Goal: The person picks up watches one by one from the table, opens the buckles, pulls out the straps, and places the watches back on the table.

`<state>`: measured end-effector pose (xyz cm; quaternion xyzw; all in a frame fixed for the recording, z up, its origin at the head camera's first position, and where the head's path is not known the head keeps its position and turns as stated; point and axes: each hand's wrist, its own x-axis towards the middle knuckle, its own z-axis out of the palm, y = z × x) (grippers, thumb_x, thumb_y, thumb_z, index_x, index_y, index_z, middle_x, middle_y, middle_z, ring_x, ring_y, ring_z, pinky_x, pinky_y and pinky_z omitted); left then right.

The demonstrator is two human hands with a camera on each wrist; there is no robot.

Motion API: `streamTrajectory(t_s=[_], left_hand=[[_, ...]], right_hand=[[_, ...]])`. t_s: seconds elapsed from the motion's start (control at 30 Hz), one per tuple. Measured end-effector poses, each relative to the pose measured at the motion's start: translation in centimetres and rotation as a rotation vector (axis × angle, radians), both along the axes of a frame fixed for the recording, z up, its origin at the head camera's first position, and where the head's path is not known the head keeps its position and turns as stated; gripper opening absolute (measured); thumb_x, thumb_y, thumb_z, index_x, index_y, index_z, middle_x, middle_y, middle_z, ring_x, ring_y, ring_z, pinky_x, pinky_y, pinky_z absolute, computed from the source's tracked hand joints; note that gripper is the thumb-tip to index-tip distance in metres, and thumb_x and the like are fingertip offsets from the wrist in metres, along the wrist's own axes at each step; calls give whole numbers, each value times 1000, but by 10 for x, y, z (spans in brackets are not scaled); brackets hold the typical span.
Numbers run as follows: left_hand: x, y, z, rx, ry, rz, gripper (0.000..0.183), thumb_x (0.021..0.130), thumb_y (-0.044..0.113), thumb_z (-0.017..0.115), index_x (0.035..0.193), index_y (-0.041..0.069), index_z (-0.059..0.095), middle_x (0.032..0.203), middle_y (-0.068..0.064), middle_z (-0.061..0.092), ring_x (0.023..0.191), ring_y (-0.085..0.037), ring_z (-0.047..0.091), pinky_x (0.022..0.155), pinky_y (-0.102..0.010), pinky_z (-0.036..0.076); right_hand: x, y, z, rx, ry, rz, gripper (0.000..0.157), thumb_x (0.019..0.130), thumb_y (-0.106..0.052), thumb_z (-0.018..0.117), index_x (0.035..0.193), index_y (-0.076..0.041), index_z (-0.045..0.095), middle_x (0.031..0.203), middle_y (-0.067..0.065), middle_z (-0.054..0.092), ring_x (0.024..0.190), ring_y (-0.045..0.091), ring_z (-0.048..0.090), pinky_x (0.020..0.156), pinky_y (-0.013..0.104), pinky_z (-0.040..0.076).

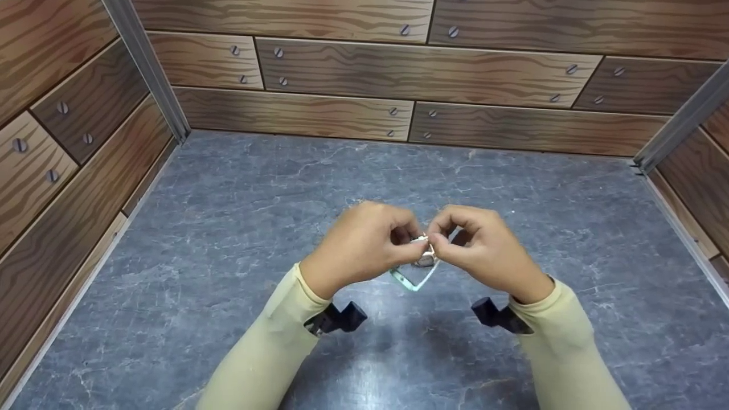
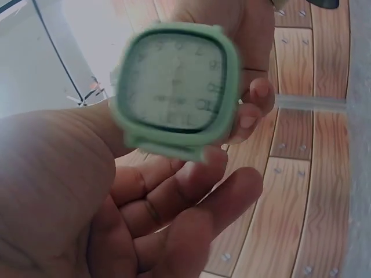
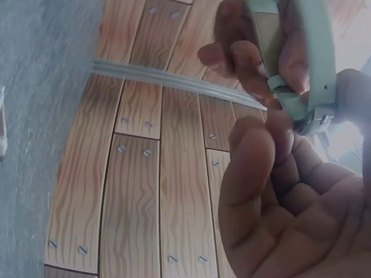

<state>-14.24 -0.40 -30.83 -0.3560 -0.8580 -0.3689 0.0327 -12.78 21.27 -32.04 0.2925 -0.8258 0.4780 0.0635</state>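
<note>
A mint-green wristwatch (image 2: 174,87) with a rounded square case is held up between both hands, its dial numerals upside down in the left wrist view. From above, the green strap (image 1: 414,287) shows as a loop hanging below the fingertips. My left hand (image 1: 370,245) pinches one side of the watch between thumb and fingers. Opposite it, my right hand (image 1: 484,247) pinches the strap near the metal buckle (image 3: 320,120). The fingertips of both hands nearly meet at the strap's end, and they partly hide it in the head view.
A grey-blue marbled tabletop (image 1: 256,228) lies below the hands. Wood-patterned panels (image 1: 342,68) wall it at the back and both sides, with metal strips (image 1: 151,68) at the corners. Black wrist cameras (image 1: 350,317) sit at both cream sleeves (image 1: 265,353).
</note>
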Motion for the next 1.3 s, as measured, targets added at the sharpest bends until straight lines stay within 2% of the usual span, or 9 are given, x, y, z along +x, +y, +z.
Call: streamTrajectory(t_s=[0.17, 0.37, 0.5, 0.63, 0.83, 1.03, 1.13, 1.3], left_hand=[[-2, 0, 0, 13, -76, -13, 14, 96, 28, 74, 89, 15, 74, 78, 9, 69, 70, -6, 62, 66, -24, 52], [-3, -2, 0, 2, -84, 14, 14, 93, 29, 79, 88, 17, 74, 81, 9, 72, 73, -6, 64, 67, -26, 52], [-5, -3, -1, -24, -42, 45, 14, 91, 30, 81, 89, 17, 75, 83, 9, 74, 74, -4, 65, 68, -27, 52], [-5, -4, -2, -40, -33, 40, 15, 91, 32, 81, 91, 18, 76, 84, 9, 75, 75, -3, 66, 68, -27, 53], [-3, -4, -1, -19, -26, 21, 14, 90, 33, 81, 87, 20, 76, 82, 11, 74, 72, -3, 64, 64, -26, 50], [-2, -2, -1, -18, -31, -2, 18, 93, 34, 76, 82, 20, 73, 73, 13, 67, 58, -4, 50, 54, -23, 40], [-3, -2, -1, -25, -44, -7, 17, 94, 33, 74, 86, 19, 73, 76, 13, 69, 58, -4, 51, 54, -24, 42], [-4, -2, -1, 6, -41, -5, 14, 96, 33, 73, 98, 19, 76, 85, 13, 73, 72, 0, 63, 67, -26, 52]], right_hand=[[1, 2, 2, -5, -21, 13, 19, 94, 4, 68, 92, -14, 72, 89, -2, 71, 75, 17, 65, 58, 26, 52], [0, 1, 1, 40, -97, -8, 13, 94, 2, 69, 97, -10, 72, 95, 1, 72, 81, 18, 68, 62, 28, 57], [0, -1, 2, 97, -58, -31, 13, 92, 1, 70, 96, -11, 73, 92, 2, 71, 81, 16, 66, 62, 28, 58], [0, -2, 3, 128, -3, -29, 19, 89, 4, 69, 92, -15, 73, 90, -1, 69, 79, 15, 63, 59, 29, 57], [1, -1, 4, 108, 9, -3, 24, 87, 7, 67, 90, -17, 71, 90, -5, 67, 77, 14, 63, 55, 28, 55], [1, 4, 3, 44, 18, 17, 24, 86, 11, 68, 90, -12, 71, 91, -3, 69, 70, 16, 64, 55, 31, 57], [1, 5, 2, 33, 25, 3, 22, 88, 10, 68, 92, -12, 71, 91, -4, 69, 70, 15, 64, 57, 31, 57], [0, 4, 1, 8, 27, -43, 18, 92, 6, 69, 93, -12, 71, 88, -5, 69, 72, 16, 65, 59, 29, 56]])
